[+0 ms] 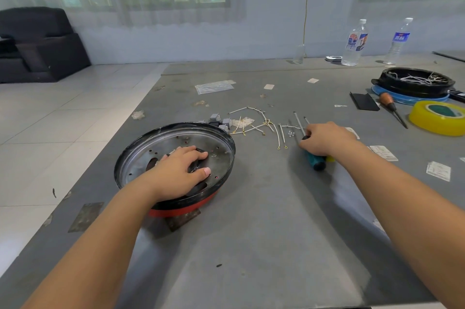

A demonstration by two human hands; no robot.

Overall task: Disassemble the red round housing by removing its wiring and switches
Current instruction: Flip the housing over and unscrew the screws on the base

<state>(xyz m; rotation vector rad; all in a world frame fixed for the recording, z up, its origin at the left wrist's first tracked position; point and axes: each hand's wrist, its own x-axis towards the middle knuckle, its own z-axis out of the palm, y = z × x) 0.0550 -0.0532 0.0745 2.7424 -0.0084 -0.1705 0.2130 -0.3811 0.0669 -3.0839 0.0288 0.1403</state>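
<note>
Housing: the red round housing (176, 210) sits tilted on the grey worktop (251, 245), left of centre, its silver perforated inner plate (141, 157) facing up.
Left hand (178, 170): inside the housing, fingers curled over a dark part at the plate's middle.
Right hand (324, 138): on the worktop, grip curled round a screwdriver with a teal handle (314, 161).
Removed parts: white wires (254, 119) and grey switches (220, 121) lie loose just beyond the housing.
Far right: yellow tape roll (437, 117), black dish of wires (417, 80).
</note>
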